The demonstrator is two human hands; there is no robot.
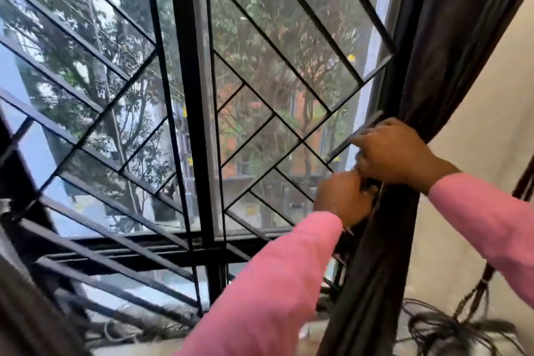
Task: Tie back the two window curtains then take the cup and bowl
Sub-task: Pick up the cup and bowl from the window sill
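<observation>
Two pink sleeves [268, 283], nearest you, entering from 6 and 3 o'clock.

Left hand [342, 196], 4 o'clock: fingers curled round a dark fold at the curtain's window-side edge. Whether it is cloth or a tie-back, you cannot tell.

Right hand [396, 150], just above the left and touching it: fingers curled over the gathered bunch, gripping it.

Curtain [410, 225], dark brown, running from 1 o'clock down to 5 o'clock, bunched narrow at your hands. Judged soft, limp and fairly heavy, and apt to slip and spread if let go. Hold it at the narrowed waist, round the whole bunch rather than one fold.

Loose cables [433, 326], 5 o'clock, low beside the curtain.

Window grille [187, 124], black bars, 9 to 12 o'clock, with trees [260, 52] beyond the glass.

Cup, bowl: not in view. Second curtain: a dark mass at 7 o'clock may be it, but you cannot be sure.
</observation>
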